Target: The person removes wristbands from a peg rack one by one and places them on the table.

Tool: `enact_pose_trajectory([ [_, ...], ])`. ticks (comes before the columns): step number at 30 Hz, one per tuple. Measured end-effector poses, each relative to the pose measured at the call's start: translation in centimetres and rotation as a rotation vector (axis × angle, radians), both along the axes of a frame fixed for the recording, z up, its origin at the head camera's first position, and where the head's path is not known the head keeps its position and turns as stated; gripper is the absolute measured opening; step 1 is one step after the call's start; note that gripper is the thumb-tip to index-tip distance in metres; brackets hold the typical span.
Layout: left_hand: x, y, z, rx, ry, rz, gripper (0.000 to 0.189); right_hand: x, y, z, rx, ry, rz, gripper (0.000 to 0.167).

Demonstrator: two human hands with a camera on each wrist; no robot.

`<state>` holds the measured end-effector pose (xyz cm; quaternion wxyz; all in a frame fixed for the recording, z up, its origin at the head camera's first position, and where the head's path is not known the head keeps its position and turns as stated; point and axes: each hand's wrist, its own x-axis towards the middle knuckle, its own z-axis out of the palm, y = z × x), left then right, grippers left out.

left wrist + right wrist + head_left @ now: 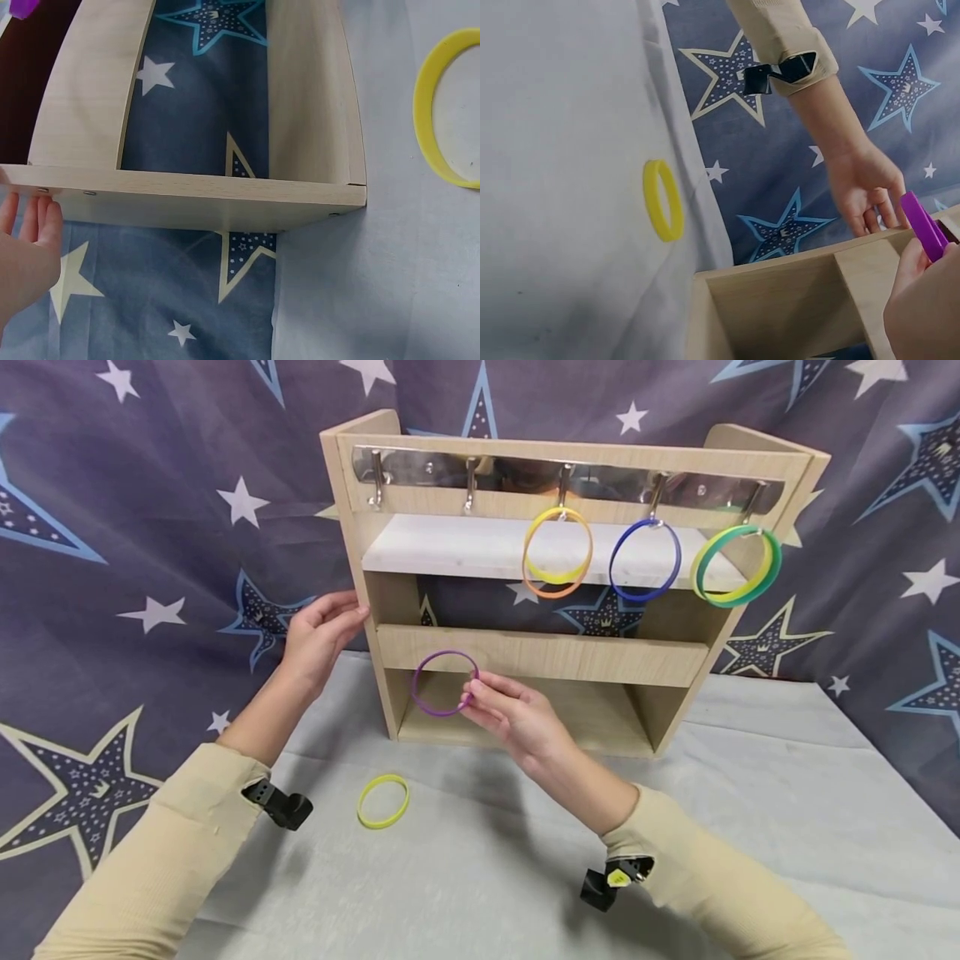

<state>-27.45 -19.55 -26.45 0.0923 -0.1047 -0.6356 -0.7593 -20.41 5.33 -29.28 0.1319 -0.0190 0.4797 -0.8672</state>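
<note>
Both hands are at a wooden rack (540,656). Left hand (315,639) has its fingers fairly straight and laid against the outer face of the rack's left side panel (187,210), with the thumb near the front edge. Right hand (517,718) pinches a purple ring (415,685) between thumb and fingertips.

That ring is held by its right edge, so the hoop reaches leftward from the fingertips, in front of the rack's lower crossbar and the opening under it. Its open face points towards the head camera; it looks nearly round there, only slightly wider than tall. The right wrist view catches its band almost edge-on, as a short strip slanting from upper left to lower right.

On the pale tablecloth (465,893), a yellow-green ring (384,824) lies flat, well apart from the rack; in the head view its longer axis leans to the upper right.

Along the top runs a metal strip (517,474) with five hooks. An orange ring (551,595) and a yellow ring (555,579) hang from the middle one, a blue ring (637,599) from the fourth, and a green ring (772,575) with a yellowish ring (699,562) from the rightmost.
</note>
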Motion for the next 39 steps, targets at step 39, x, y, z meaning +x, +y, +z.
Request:
enact_pose_trajectory([
  [39, 0.1, 0.1, 0.1, 0.020, -0.007, 0.003, 0.015, 0.8, 0.4, -6.6, 0.275, -0.184, 0.053, 0.035],
])
